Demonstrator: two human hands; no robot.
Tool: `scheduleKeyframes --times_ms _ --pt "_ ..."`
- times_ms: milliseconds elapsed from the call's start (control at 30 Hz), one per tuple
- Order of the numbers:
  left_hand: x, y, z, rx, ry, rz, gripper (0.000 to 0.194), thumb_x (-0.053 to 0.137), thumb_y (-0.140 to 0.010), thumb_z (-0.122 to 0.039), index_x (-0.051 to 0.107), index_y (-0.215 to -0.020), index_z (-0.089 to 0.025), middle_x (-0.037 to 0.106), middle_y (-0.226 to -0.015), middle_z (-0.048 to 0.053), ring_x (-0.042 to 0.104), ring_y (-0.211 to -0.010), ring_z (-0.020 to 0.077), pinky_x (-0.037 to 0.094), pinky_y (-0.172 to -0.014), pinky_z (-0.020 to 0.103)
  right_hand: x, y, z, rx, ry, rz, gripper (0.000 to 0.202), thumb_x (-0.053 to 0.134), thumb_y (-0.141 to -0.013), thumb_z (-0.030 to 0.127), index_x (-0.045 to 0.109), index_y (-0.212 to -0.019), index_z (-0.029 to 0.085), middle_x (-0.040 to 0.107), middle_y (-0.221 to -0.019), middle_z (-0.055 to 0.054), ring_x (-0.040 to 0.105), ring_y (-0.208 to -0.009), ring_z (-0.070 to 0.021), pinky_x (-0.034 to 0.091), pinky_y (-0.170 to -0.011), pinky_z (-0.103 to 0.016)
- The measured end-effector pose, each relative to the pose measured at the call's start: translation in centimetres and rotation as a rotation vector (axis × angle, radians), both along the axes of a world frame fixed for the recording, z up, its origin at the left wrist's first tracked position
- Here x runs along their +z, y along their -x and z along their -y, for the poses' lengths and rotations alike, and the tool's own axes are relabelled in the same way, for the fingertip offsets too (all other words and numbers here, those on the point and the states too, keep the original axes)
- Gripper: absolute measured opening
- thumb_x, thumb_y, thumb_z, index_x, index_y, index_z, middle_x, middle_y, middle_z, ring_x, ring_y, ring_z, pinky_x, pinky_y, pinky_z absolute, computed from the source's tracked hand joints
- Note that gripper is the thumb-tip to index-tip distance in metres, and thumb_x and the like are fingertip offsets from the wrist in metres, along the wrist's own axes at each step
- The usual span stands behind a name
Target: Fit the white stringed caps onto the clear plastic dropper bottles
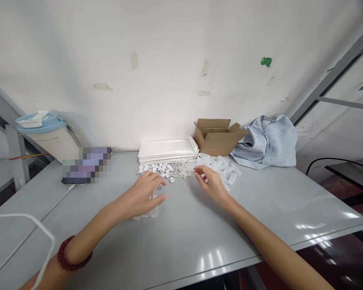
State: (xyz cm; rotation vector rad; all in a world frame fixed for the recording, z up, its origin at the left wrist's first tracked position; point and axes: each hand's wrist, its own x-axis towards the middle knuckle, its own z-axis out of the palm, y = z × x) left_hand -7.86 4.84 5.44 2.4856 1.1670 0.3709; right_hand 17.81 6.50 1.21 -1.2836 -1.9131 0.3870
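Note:
My left hand (147,191) is over the table left of centre, thumb and fingers apart. Beneath it, partly covered, stand several small translucent plastic pieces (154,212). My right hand (212,184) has its fingertips drawn together at the edge of a pile of translucent plastic pieces (232,177); whatever is between them is too small to make out. Between the hands, farther back, lie a heap of white loops (180,170) and many small white caps (161,168). One white cap (172,180) sits apart at the front.
A stack of white envelope-like packs (167,149) is against the wall, beside an open cardboard box (219,143). A light blue fabric bag (270,141) lies at right. A phone (86,165) with a white cable (53,207) and a blue-lidded container (45,137) are at left.

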Motion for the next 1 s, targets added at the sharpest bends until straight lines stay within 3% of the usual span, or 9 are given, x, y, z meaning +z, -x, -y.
scheduleKeyframes --times_ms 100,200,433,567,767,900,1000 --pt "0.3 -2.2 -2.0 0.019 -0.134 -0.038 0.019 0.044 -0.088 -0.023 0.061 -0.096 -0.020 0.060 -0.097 0.007 0.048 -0.100 0.0245 0.043 -0.082 0.037 -0.4 -1.6 -1.6 -0.084 -0.122 0.235 0.019 0.042 -0.088 0.016 0.058 -0.098 0.017 0.064 -0.099 -0.012 0.057 -0.093 -0.0253 0.048 -0.070 -0.036" --pt "0.4 -4.7 -4.2 0.016 -0.255 -0.077 0.018 0.048 -0.086 -0.019 0.065 -0.092 -0.017 0.060 -0.094 0.009 0.047 -0.097 0.0262 0.042 -0.081 0.039 -0.5 -2.4 -2.3 -0.083 -0.150 0.393 0.021 0.044 -0.087 0.009 0.061 -0.097 0.015 0.066 -0.098 -0.012 0.054 -0.094 -0.0268 0.046 -0.076 -0.038" --pt "-0.3 -7.8 -7.2 0.013 -0.328 -0.065 0.018 0.054 -0.076 -0.011 0.069 -0.084 -0.018 0.061 -0.091 0.012 0.046 -0.097 0.0300 0.039 -0.080 0.043 -0.6 -2.1 -2.6 -0.048 -0.141 0.530 0.025 0.052 -0.084 0.005 0.061 -0.106 0.015 0.067 -0.108 -0.010 0.051 -0.098 -0.0268 0.043 -0.078 -0.037" --pt "-0.3 -7.6 -7.6 0.049 -0.300 0.003 0.015 0.055 -0.077 -0.016 0.070 -0.076 -0.019 0.063 -0.087 0.010 0.048 -0.095 0.0290 0.040 -0.080 0.042 -0.8 -1.6 -2.7 -0.042 -0.127 0.576 0.030 0.052 -0.084 0.004 0.059 -0.111 0.015 0.066 -0.111 -0.010 0.049 -0.098 -0.0262 0.041 -0.077 -0.036" --pt "1.1 -5.5 -7.8 0.226 -0.198 0.199 0.022 0.053 -0.081 -0.032 0.070 -0.084 -0.019 0.069 -0.091 0.007 0.055 -0.092 0.0251 0.045 -0.075 0.034 -1.4 -1.0 -2.9 -0.044 -0.183 0.629 0.036 0.048 -0.085 0.003 0.056 -0.117 0.016 0.064 -0.115 -0.010 0.047 -0.098 -0.0258 0.038 -0.074 -0.036" --pt "2.1 -3.9 -6.3 0.376 -0.031 0.387 0.027 0.057 -0.078 -0.043 0.070 -0.084 -0.020 0.072 -0.089 0.004 0.061 -0.074 0.0197 0.045 -0.061 0.028 -2.0 -0.8 -3.1 -0.052 -0.215 0.623 0.037 0.044 -0.083 -0.001 0.057 -0.114 0.015 0.065 -0.109 -0.011 0.047 -0.095 -0.0267 0.040 -0.073 -0.036" --pt "2.5 -3.1 -4.7 0.539 0.138 0.556 0.027 0.066 -0.071 -0.044 0.071 -0.082 -0.020 0.073 -0.085 0.003 0.062 -0.071 0.0193 0.044 -0.061 0.026 -2.1 -0.7 -3.2 -0.041 -0.215 0.592 0.039 0.044 -0.081 -0.003 0.057 -0.114 0.013 0.063 -0.108 -0.012 0.047 -0.095 -0.0271 0.042 -0.076 -0.038"
